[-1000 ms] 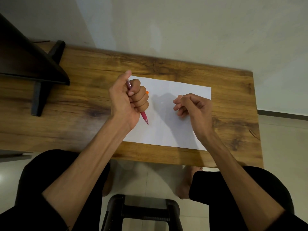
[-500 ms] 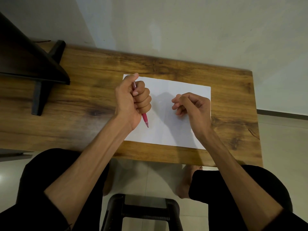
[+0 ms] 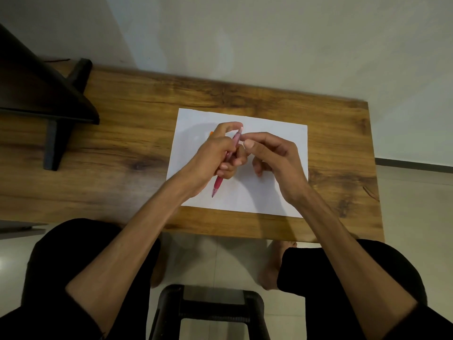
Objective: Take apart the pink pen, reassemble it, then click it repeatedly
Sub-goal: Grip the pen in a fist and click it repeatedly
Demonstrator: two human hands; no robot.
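The pink pen [image 3: 218,184] is gripped in my left hand [image 3: 215,153], over the white sheet of paper [image 3: 277,192]. Its tip points down toward me and its clicker end sticks up past my thumb. My right hand [image 3: 274,158] has come in from the right, and its thumb and forefinger pinch the pen's upper end. The middle of the pen is hidden inside my left fist. A small orange bit [image 3: 211,133] shows on the paper just behind my left hand.
The wooden table [image 3: 122,148] stands against a pale wall. A dark stand [image 3: 54,99] occupies the table's far left. A black stool [image 3: 208,312] and my knees are below the table's near edge.
My left hand has moved right and tilted the pen's top to the right. My right hand, resting curled on the paper before, has reached over and taken the pen's upper end.
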